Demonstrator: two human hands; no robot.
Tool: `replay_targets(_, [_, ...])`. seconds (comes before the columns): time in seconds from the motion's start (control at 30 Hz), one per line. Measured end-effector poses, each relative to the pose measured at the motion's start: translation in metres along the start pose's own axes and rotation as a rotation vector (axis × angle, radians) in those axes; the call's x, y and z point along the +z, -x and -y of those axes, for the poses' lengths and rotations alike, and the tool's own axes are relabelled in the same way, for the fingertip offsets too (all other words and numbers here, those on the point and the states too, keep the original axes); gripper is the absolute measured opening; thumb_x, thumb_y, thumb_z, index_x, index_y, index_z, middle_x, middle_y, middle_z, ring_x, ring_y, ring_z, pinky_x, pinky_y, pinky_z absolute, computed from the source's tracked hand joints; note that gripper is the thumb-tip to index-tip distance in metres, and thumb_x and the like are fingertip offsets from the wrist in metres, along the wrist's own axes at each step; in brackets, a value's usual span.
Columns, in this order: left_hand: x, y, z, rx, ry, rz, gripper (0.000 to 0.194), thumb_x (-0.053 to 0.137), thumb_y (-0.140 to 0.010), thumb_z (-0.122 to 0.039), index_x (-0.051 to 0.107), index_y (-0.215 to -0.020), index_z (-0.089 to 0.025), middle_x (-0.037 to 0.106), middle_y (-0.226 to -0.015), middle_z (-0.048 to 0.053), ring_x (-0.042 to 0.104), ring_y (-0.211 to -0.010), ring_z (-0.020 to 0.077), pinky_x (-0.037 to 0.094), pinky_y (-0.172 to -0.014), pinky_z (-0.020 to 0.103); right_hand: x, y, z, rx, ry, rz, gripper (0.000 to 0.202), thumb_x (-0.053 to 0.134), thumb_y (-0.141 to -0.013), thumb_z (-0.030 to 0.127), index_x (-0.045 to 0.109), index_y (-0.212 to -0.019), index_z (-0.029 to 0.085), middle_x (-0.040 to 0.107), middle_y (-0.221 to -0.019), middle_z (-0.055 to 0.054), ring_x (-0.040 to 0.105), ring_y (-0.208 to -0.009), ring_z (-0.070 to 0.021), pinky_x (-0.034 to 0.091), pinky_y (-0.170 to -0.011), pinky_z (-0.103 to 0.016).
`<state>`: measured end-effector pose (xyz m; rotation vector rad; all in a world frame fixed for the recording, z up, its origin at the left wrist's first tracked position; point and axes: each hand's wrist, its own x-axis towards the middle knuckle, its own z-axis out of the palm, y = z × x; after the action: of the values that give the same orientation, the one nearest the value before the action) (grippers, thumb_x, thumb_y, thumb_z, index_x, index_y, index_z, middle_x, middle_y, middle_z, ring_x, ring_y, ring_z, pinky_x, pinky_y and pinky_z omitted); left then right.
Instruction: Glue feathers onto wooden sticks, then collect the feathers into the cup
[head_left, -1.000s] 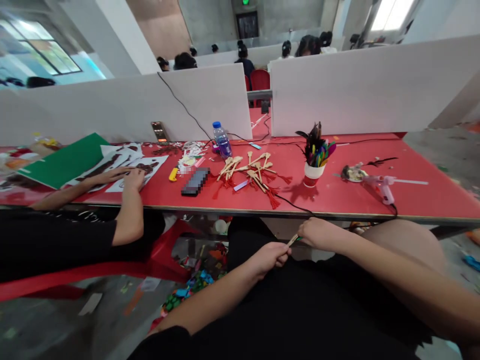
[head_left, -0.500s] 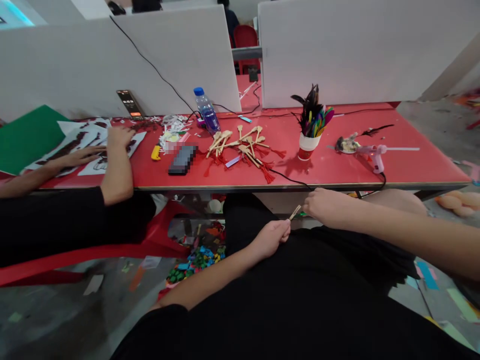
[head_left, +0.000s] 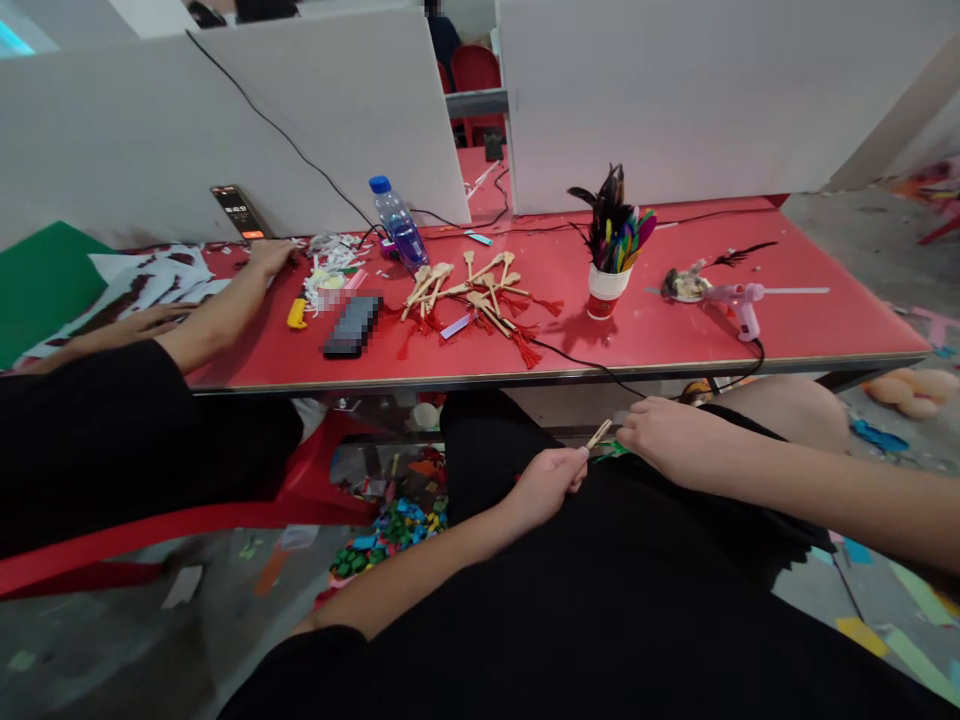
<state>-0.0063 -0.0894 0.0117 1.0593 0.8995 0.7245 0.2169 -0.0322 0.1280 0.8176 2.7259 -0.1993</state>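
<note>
Over my lap, my left hand (head_left: 551,480) is closed around the lower end of a small pale wooden stick (head_left: 598,435), which has a slot along it and points up to the right. Just to its right is my right hand (head_left: 667,437), fingers pinched together near the stick's free tip. What those fingers hold, if anything, is too small to make out. Something thin and green (head_left: 616,449) shows just below the right fingertips; whether it touches them I cannot tell. On the red table (head_left: 450,368) ahead lies a pile of wooden sticks with red tassels (head_left: 491,290).
A paper cup (head_left: 607,303) holds feathers. Right of it lie a pink glue gun (head_left: 742,305) and a small dish (head_left: 684,285). A phone (head_left: 354,327), a yellow cutter (head_left: 297,314) and a bottle (head_left: 399,225) stand left. A co-worker's arm (head_left: 225,310) reaches over papers.
My hands stay close together, with the wooden stick still in the left one. The co-worker's nearer hand has moved right, off the papers. The view has shifted slightly.
</note>
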Motion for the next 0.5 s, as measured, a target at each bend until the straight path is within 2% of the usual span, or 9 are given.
replay_targets(0.23, [0.001,-0.004,0.002,0.008,-0.017,-0.017,0.078,0.062,-0.087,-0.096,0.048,-0.068,-0.022,0.036,-0.064,-0.005,0.031,-0.063,0.0118,0.025,-0.063,0.030,0.014,0.000,0.002,-0.004,-0.036,-0.003,0.020,0.065,-0.096,0.005,0.081,-0.101,0.015,0.079,-0.089,-0.012,0.071,-0.091,-0.0278,0.045,-0.087,-0.038])
replay_targets(0.3, [-0.005,-0.006,0.006,0.004,0.010,-0.050,0.079,0.063,-0.087,-0.097,0.044,-0.068,-0.023,0.035,-0.063,-0.006,0.028,-0.061,0.0107,0.023,-0.060,0.029,0.017,0.002,0.005,-0.014,-0.026,-0.008,0.019,0.066,-0.095,0.005,0.081,-0.101,0.015,0.079,-0.090,-0.012,0.071,-0.092,-0.0290,0.045,-0.088,-0.039])
replay_targets(0.37, [-0.014,-0.007,0.013,-0.048,0.065,-0.146,0.079,0.061,-0.087,-0.099,0.038,-0.070,-0.025,0.031,-0.061,-0.008,0.023,-0.057,0.0096,0.018,-0.055,0.027,0.019,0.010,0.005,-0.042,-0.039,-0.023,0.019,0.066,-0.094,0.005,0.080,-0.098,0.017,0.079,-0.091,-0.012,0.071,-0.092,-0.0295,0.046,-0.089,-0.040])
replay_targets(0.43, [-0.024,-0.004,0.019,-0.102,0.121,-0.246,0.078,0.056,-0.089,-0.100,0.033,-0.074,-0.026,0.027,-0.060,-0.010,0.018,-0.054,0.0089,0.013,-0.051,0.026,0.020,0.026,0.000,-0.047,-0.087,-0.053,0.019,0.065,-0.094,0.006,0.078,-0.094,0.019,0.079,-0.090,-0.011,0.071,-0.090,-0.0292,0.047,-0.088,-0.041])
replay_targets(0.5, [-0.034,-0.003,0.020,-0.102,0.122,-0.252,0.076,0.055,-0.093,-0.097,0.034,-0.075,-0.026,0.027,-0.060,-0.010,0.016,-0.052,0.0083,0.012,-0.050,0.025,0.020,0.045,-0.012,0.021,-0.137,-0.080,0.022,0.061,-0.097,0.008,0.076,-0.091,0.023,0.079,-0.090,-0.010,0.072,-0.087,-0.0292,0.047,-0.084,-0.042])
